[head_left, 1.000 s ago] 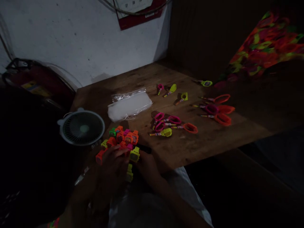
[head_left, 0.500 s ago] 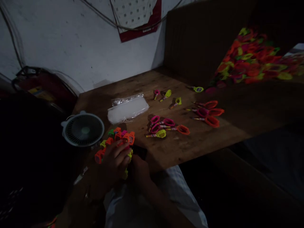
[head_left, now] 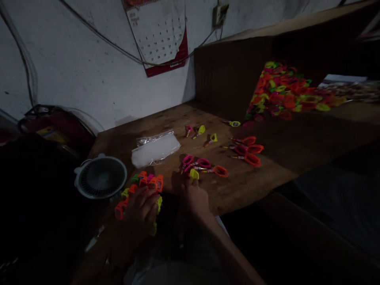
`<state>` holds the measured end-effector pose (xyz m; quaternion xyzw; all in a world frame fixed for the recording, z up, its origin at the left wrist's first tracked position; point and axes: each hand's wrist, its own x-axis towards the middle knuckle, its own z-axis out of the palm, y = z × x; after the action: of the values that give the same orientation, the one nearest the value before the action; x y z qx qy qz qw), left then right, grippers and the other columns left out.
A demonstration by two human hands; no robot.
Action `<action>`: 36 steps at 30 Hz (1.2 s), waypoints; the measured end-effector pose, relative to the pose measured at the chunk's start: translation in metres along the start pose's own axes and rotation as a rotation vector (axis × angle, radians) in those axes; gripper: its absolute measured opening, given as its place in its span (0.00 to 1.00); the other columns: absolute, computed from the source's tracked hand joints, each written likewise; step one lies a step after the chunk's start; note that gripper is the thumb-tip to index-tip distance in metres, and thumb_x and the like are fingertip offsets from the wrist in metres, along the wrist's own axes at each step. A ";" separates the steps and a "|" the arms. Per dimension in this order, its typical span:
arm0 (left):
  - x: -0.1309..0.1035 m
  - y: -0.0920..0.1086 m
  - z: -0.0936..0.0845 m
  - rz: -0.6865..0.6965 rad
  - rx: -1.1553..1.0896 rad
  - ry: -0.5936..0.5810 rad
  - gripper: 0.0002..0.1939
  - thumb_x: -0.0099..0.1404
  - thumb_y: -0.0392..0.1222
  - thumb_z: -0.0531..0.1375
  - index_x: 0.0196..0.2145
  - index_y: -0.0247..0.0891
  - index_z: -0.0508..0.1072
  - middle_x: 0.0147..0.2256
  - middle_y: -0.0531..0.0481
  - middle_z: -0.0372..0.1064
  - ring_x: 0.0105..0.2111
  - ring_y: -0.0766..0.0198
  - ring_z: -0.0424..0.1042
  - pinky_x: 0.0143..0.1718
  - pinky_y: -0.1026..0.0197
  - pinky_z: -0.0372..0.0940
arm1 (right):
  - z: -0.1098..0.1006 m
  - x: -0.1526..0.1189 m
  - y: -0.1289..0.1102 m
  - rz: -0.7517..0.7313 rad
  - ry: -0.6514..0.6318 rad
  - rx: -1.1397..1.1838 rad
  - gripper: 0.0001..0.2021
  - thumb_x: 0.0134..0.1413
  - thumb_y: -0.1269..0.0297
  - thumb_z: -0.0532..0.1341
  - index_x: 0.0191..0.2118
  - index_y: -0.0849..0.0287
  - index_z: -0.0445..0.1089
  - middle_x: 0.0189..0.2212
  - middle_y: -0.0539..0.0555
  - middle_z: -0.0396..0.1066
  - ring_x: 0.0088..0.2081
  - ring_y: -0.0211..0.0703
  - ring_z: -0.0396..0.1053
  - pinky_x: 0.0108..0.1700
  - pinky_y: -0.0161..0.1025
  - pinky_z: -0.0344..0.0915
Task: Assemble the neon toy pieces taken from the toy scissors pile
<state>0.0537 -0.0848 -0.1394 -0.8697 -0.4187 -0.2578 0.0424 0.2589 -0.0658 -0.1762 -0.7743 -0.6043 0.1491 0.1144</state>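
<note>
My left hand (head_left: 141, 208) is curled over a bunch of bright plastic toy watches (head_left: 143, 179), orange, yellow, green and pink, packed side by side near the table's front edge. My right hand (head_left: 196, 198) reaches to the table, its fingers closed at a yellow toy watch (head_left: 194, 174); the fingertips are partly lost in shadow. Just beyond it lie pink toy watches (head_left: 204, 162) and an orange one (head_left: 220, 171), with thin printed tubes attached. Farther right, orange toy watches (head_left: 253, 160) lie in a small group.
A clear plastic packet with white contents (head_left: 156, 149) lies behind the bunch. A small round fan (head_left: 101, 177) stands at the left. A large heap of toy watches (head_left: 285, 93) spills at the back right beside a brown cardboard panel (head_left: 225, 75). A calendar (head_left: 160, 35) hangs on the wall.
My right hand has left the bunch and moved right and forward to the yellow toy watch. My left hand stays on the bunch. The view has tilted up and turned right.
</note>
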 end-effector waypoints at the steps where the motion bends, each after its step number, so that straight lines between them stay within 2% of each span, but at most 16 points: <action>1: 0.001 0.000 0.002 0.001 0.007 -0.001 0.17 0.65 0.35 0.53 0.51 0.48 0.67 0.50 0.53 0.67 0.54 0.52 0.61 0.54 0.43 0.63 | 0.000 -0.005 0.006 0.004 0.002 -0.025 0.12 0.63 0.63 0.53 0.44 0.62 0.69 0.43 0.66 0.69 0.41 0.52 0.73 0.30 0.36 0.66; 4: 0.003 0.001 0.006 -0.008 0.032 0.002 0.16 0.65 0.37 0.53 0.50 0.46 0.67 0.49 0.51 0.68 0.54 0.52 0.61 0.53 0.43 0.63 | -0.004 -0.016 0.028 0.083 0.031 -0.077 0.11 0.61 0.65 0.54 0.45 0.63 0.67 0.45 0.67 0.68 0.42 0.53 0.72 0.30 0.37 0.65; 6: 0.004 0.001 0.008 -0.016 0.024 0.013 0.15 0.65 0.37 0.53 0.50 0.45 0.68 0.49 0.51 0.68 0.54 0.54 0.61 0.54 0.44 0.62 | -0.008 -0.015 0.041 0.151 0.019 -0.030 0.10 0.61 0.66 0.54 0.46 0.64 0.65 0.45 0.66 0.69 0.41 0.52 0.73 0.32 0.38 0.65; 8: 0.006 0.001 0.008 -0.022 0.008 0.006 0.15 0.65 0.36 0.53 0.49 0.44 0.68 0.49 0.51 0.67 0.54 0.56 0.60 0.55 0.46 0.61 | -0.011 -0.010 0.051 0.159 -0.018 0.127 0.10 0.59 0.69 0.55 0.47 0.63 0.64 0.43 0.65 0.71 0.38 0.50 0.73 0.33 0.38 0.65; 11: 0.007 0.001 0.006 -0.022 -0.003 0.001 0.15 0.65 0.35 0.53 0.49 0.44 0.69 0.49 0.52 0.67 0.54 0.59 0.59 0.56 0.51 0.61 | -0.003 -0.004 0.054 0.029 -0.023 0.535 0.14 0.55 0.71 0.56 0.48 0.63 0.64 0.37 0.59 0.74 0.36 0.46 0.73 0.36 0.37 0.64; 14: 0.007 0.001 0.005 0.008 0.043 0.001 0.15 0.65 0.35 0.54 0.49 0.42 0.68 0.50 0.49 0.66 0.55 0.57 0.57 0.56 0.50 0.60 | 0.016 -0.003 0.041 -0.151 -0.059 0.949 0.13 0.51 0.67 0.56 0.43 0.63 0.67 0.34 0.56 0.74 0.34 0.43 0.71 0.37 0.37 0.65; 16: 0.006 0.001 0.005 0.018 0.068 -0.018 0.15 0.64 0.35 0.55 0.49 0.39 0.68 0.52 0.47 0.65 0.56 0.55 0.57 0.57 0.48 0.59 | 0.031 -0.004 0.025 -0.216 -0.122 1.175 0.11 0.49 0.64 0.56 0.39 0.62 0.67 0.33 0.55 0.73 0.34 0.42 0.71 0.38 0.37 0.66; 19: 0.007 0.003 0.004 -0.001 0.072 -0.039 0.14 0.65 0.35 0.53 0.48 0.38 0.69 0.52 0.46 0.66 0.56 0.55 0.57 0.56 0.48 0.59 | 0.052 -0.005 -0.003 -0.142 -0.248 1.460 0.14 0.46 0.57 0.59 0.38 0.60 0.65 0.30 0.52 0.72 0.30 0.41 0.69 0.32 0.36 0.67; 21: 0.008 0.004 0.004 -0.008 0.060 -0.039 0.14 0.66 0.36 0.52 0.48 0.37 0.68 0.51 0.46 0.66 0.56 0.56 0.58 0.55 0.49 0.60 | 0.062 -0.004 -0.018 -0.069 -0.285 1.565 0.16 0.45 0.55 0.62 0.38 0.60 0.66 0.30 0.51 0.72 0.29 0.41 0.69 0.30 0.36 0.68; 25: 0.008 0.007 0.003 0.017 0.044 -0.023 0.15 0.65 0.34 0.53 0.50 0.37 0.65 0.50 0.45 0.66 0.56 0.56 0.58 0.55 0.50 0.59 | 0.073 0.002 -0.031 -0.022 -0.116 1.502 0.14 0.43 0.57 0.63 0.35 0.61 0.69 0.31 0.54 0.74 0.33 0.45 0.71 0.35 0.39 0.69; 30: 0.007 0.007 0.004 0.019 0.064 -0.011 0.15 0.65 0.33 0.53 0.50 0.36 0.66 0.51 0.42 0.64 0.57 0.54 0.57 0.56 0.48 0.56 | 0.069 -0.003 -0.036 0.037 0.022 1.126 0.12 0.47 0.61 0.62 0.38 0.60 0.71 0.31 0.55 0.76 0.33 0.47 0.73 0.35 0.38 0.66; 34: 0.008 0.007 0.006 0.011 0.061 -0.011 0.15 0.64 0.33 0.54 0.49 0.36 0.66 0.53 0.41 0.61 0.57 0.54 0.57 0.56 0.49 0.56 | 0.059 -0.014 -0.046 0.006 -0.053 0.799 0.09 0.55 0.63 0.59 0.40 0.60 0.70 0.32 0.56 0.76 0.34 0.48 0.74 0.32 0.34 0.62; 36: 0.007 0.006 0.007 0.000 0.056 -0.005 0.15 0.64 0.32 0.54 0.49 0.37 0.66 0.53 0.42 0.61 0.57 0.54 0.57 0.56 0.49 0.57 | 0.055 -0.018 -0.050 -0.027 -0.091 0.716 0.08 0.57 0.65 0.56 0.40 0.59 0.70 0.32 0.55 0.76 0.33 0.45 0.74 0.30 0.33 0.60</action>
<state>0.0649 -0.0814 -0.1413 -0.8688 -0.4260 -0.2438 0.0656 0.1891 -0.0709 -0.2079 -0.6696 -0.5284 0.3843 0.3533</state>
